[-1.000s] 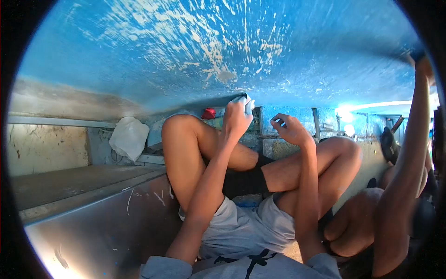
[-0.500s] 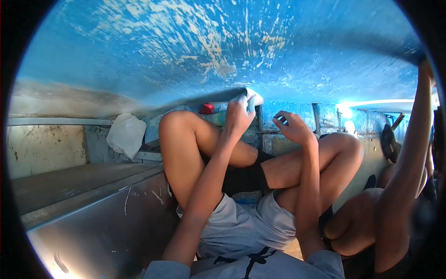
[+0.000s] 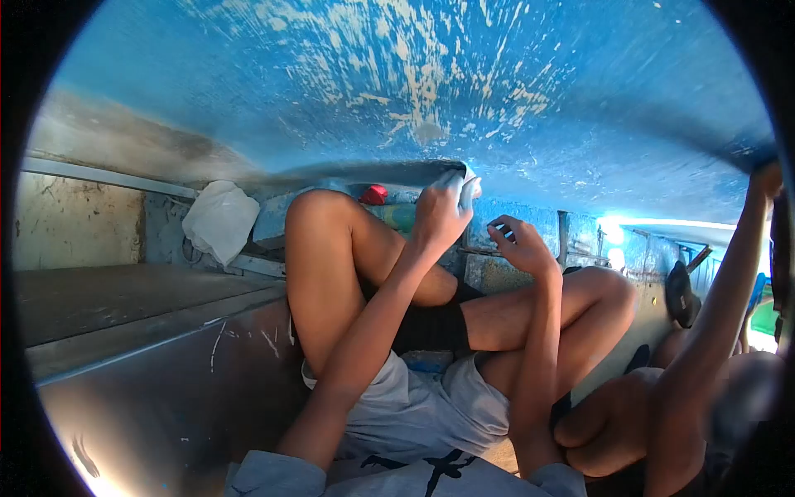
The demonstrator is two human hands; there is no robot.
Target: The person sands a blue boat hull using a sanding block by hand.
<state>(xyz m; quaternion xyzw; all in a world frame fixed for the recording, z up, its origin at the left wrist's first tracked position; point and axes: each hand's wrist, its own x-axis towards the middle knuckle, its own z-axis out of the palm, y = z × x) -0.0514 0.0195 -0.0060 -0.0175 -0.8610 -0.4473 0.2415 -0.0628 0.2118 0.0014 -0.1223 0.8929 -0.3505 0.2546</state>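
Observation:
My left hand (image 3: 443, 213) is raised against the lower part of a blue, paint-chipped surface (image 3: 431, 99). Its fingers are wrapped round a pale folded piece of sheet (image 3: 469, 184), which touches that surface; part of the sheet is hidden by the fingers. To the right, my right hand (image 3: 525, 246) hangs in the air above my bent leg, fingers curled but apart, with nothing seen in it.
A white plastic bag (image 3: 220, 221) hangs at the left above a brown ledge (image 3: 132, 302). A red object (image 3: 373, 195) lies behind my knee. At the right a co-worker's arm (image 3: 720, 306) reaches up to the blue surface, near a dark hanging object (image 3: 681, 294).
My left hand with the pale sheet has shifted slightly right along the blue surface. The view has turned a little. The co-worker's raised hand is lower in view.

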